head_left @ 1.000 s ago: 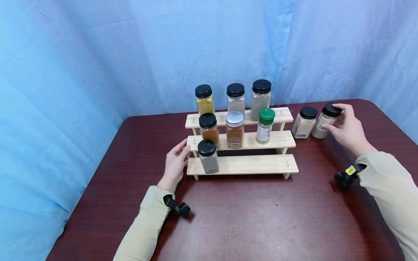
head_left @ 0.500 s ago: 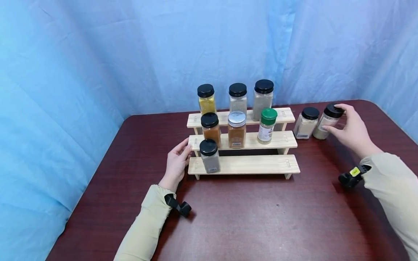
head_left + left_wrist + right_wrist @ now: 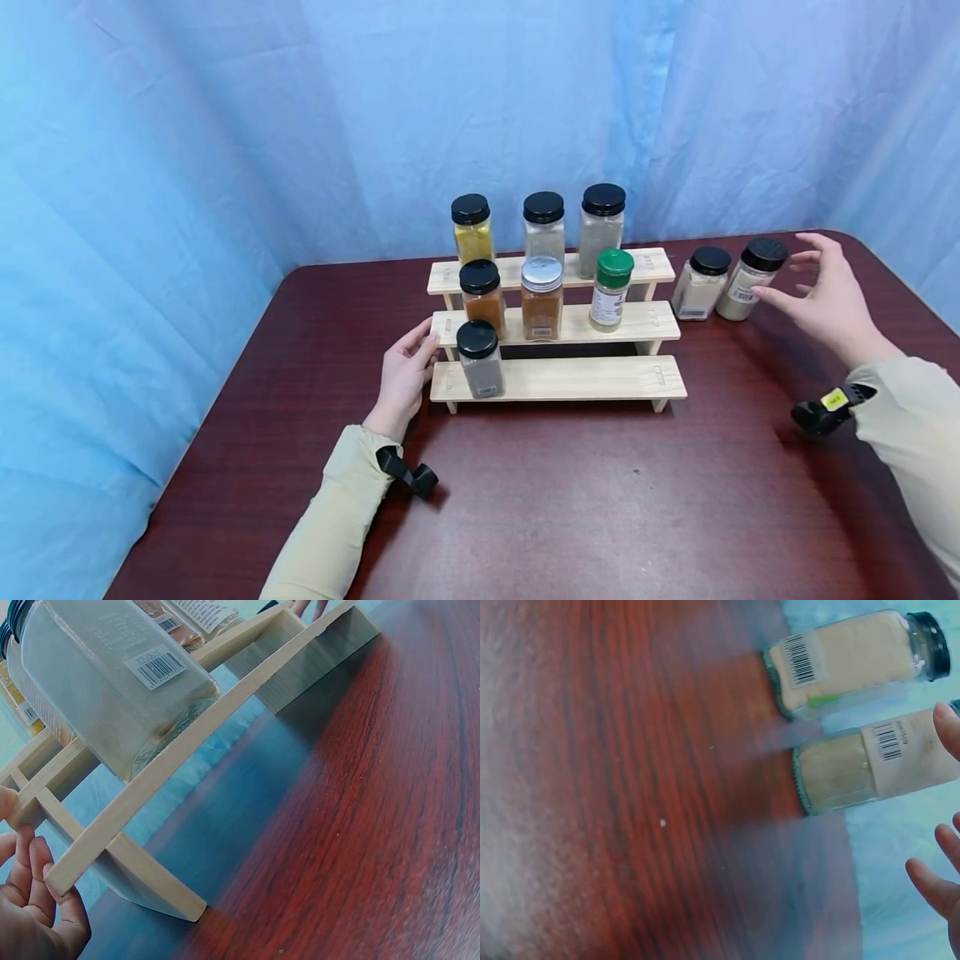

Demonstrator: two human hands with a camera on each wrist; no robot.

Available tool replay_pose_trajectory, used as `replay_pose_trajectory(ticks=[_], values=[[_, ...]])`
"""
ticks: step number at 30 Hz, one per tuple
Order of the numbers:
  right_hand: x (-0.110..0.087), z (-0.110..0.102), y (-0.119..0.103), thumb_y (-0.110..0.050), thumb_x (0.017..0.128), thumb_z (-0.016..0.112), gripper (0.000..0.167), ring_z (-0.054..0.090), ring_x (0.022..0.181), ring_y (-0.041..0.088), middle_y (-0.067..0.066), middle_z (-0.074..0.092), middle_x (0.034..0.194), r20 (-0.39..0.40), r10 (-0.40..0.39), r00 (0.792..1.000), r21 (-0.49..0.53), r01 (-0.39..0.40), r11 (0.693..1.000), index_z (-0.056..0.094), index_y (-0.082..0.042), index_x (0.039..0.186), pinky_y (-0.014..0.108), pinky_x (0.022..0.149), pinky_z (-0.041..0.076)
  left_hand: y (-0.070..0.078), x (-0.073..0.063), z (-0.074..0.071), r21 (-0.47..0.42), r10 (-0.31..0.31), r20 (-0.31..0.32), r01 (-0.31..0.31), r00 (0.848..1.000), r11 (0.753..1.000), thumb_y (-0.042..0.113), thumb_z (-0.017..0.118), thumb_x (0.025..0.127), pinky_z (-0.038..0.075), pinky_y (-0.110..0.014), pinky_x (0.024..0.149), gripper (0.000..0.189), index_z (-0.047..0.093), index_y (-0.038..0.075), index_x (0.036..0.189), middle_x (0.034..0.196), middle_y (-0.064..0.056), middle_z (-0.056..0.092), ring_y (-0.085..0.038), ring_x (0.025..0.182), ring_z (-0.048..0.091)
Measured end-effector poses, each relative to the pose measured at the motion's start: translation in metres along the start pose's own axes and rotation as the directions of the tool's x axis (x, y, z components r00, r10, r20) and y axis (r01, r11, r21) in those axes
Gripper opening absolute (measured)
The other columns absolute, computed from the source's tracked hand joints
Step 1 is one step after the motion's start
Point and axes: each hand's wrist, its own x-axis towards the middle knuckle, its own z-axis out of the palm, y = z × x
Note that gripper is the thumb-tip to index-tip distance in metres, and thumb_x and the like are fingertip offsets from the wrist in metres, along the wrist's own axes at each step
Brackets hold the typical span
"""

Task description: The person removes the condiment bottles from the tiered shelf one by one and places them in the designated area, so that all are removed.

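Observation:
A three-tier wooden spice rack (image 3: 585,379) stands on the table. My left hand (image 3: 403,375) holds its left end at the middle shelf; in the left wrist view the fingers (image 3: 37,889) curl around the wood. On the rack's right, a black-lidded spice jar (image 3: 742,287) stands upright on the table, a pale label on its side. My right hand (image 3: 828,304) is just right of this jar, fingers spread apart and away from the lid. Its thumb (image 3: 949,729) overlaps the labelled jar in the right wrist view. Another black-lidded jar (image 3: 697,292) of pale powder stands close beside it.
The top shelf bears a yellow spice jar (image 3: 472,237) and two grey ones. On the middle shelf are two brown spice jars and a green-capped bottle (image 3: 609,300). A grey-filled jar (image 3: 482,371) stands at the bottom shelf's left. Blue curtains (image 3: 480,108) hang behind the table.
My right hand has let go of the labelled jar's lid and drawn back to the right, its fingers opening. That jar stays in place, and my left hand keeps its hold on the rack.

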Motion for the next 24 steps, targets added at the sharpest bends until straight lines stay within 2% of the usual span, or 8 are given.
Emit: replay_pose_trajectory(ticks=[1, 2, 6, 9, 10, 14, 16, 24], values=[[-0.001, -0.001, -0.001, -0.026, 0.084, 0.072, 0.085, 0.043, 0.112, 0.013, 0.017, 0.039, 0.129, -0.001, 0.008, 1.000, 0.012, -0.008, 1.000, 0.018, -0.024, 0.150, 0.040, 0.099, 0.043, 0.000, 0.000, 0.000, 0.001, 0.002, 0.000, -0.002, 1.000, 1.000, 0.007, 0.055, 0.095, 0.037, -0.013, 0.050, 0.040, 0.052, 0.001, 0.134, 0.072, 0.009, 0.053, -0.002, 0.062, 0.050], [-0.002, -0.002, -0.001, -0.026, 0.085, 0.071, 0.084, 0.043, 0.112, 0.011, 0.014, 0.039, 0.128, -0.004, 0.014, 1.000, 0.025, -0.014, 1.000, 0.018, -0.026, 0.150, 0.041, 0.101, 0.043, 0.000, 0.000, 0.000, -0.001, 0.002, 0.001, -0.002, 1.000, 1.000, 0.007, 0.055, 0.095, 0.037, -0.013, 0.050, 0.040, 0.052, 0.000, 0.134, 0.072, 0.009, 0.053, -0.002, 0.062, 0.050], [-0.009, -0.004, -0.005, -0.025, 0.085, 0.071, 0.079, 0.042, 0.101, -0.006, -0.008, 0.038, 0.119, -0.026, 0.016, 1.000, 0.072, -0.014, 0.997, 0.023, -0.028, 0.148, 0.015, 0.096, 0.043, -0.001, -0.001, -0.002, -0.007, 0.002, 0.009, -0.002, 1.000, 1.000, 0.007, 0.055, 0.095, 0.034, -0.013, 0.049, 0.040, 0.051, 0.000, 0.135, 0.072, 0.008, 0.052, -0.002, 0.061, 0.048], [-0.014, -0.003, -0.012, -0.022, 0.085, 0.071, 0.075, 0.040, 0.099, -0.012, -0.021, 0.035, 0.114, -0.068, -0.009, 0.998, 0.093, 0.015, 0.996, 0.028, -0.024, 0.146, 0.004, 0.090, 0.038, -0.002, 0.000, -0.002, -0.011, -0.005, 0.002, 0.005, 1.000, 1.000, 0.007, 0.055, 0.095, 0.035, -0.013, 0.049, 0.040, 0.052, 0.001, 0.135, 0.072, 0.009, 0.053, -0.002, 0.061, 0.048], [-0.015, -0.003, -0.015, -0.020, 0.085, 0.071, 0.073, 0.040, 0.101, -0.011, -0.022, 0.034, 0.114, -0.088, -0.020, 0.996, 0.103, 0.029, 0.994, 0.030, -0.021, 0.146, 0.005, 0.092, 0.038, -0.001, 0.000, -0.002, -0.011, -0.006, -0.002, 0.006, 1.000, 1.000, 0.007, 0.055, 0.095, 0.036, -0.013, 0.049, 0.040, 0.052, 0.001, 0.135, 0.072, 0.009, 0.053, -0.002, 0.061, 0.049], [-0.022, 0.001, -0.030, -0.014, 0.085, 0.070, 0.064, 0.038, 0.107, -0.012, -0.028, 0.035, 0.113, -0.191, -0.083, 0.978, 0.126, 0.108, 0.986, 0.040, -0.017, 0.141, 0.006, 0.095, 0.036, -0.001, -0.001, -0.002, -0.007, -0.005, -0.011, 0.005, 1.000, 1.000, 0.007, 0.055, 0.095, 0.037, -0.013, 0.050, 0.040, 0.052, 0.002, 0.135, 0.072, 0.009, 0.054, -0.002, 0.062, 0.050], [-0.026, 0.003, -0.037, -0.011, 0.084, 0.069, 0.060, 0.039, 0.106, -0.013, -0.029, 0.036, 0.112, -0.225, -0.111, 0.968, 0.144, 0.145, 0.979, 0.043, -0.017, 0.138, 0.004, 0.093, 0.036, -0.001, -0.001, -0.002, -0.008, -0.002, -0.007, 0.002, 1.000, 1.000, 0.007, 0.055, 0.095, 0.036, -0.013, 0.050, 0.040, 0.051, 0.001, 0.135, 0.073, 0.009, 0.053, -0.002, 0.062, 0.049], [-0.040, 0.006, -0.058, -0.001, 0.083, 0.068, 0.053, 0.048, 0.104, -0.010, -0.025, 0.045, 0.114, -0.275, -0.164, 0.947, 0.227, 0.230, 0.946, 0.050, -0.011, 0.132, 0.002, 0.087, 0.038, -0.001, -0.001, -0.001, -0.004, -0.005, 0.001, 0.005, 1.000, 1.000, 0.008, 0.055, 0.096, 0.036, -0.014, 0.050, 0.040, 0.051, 0.002, 0.135, 0.073, 0.008, 0.053, -0.003, 0.062, 0.049]])
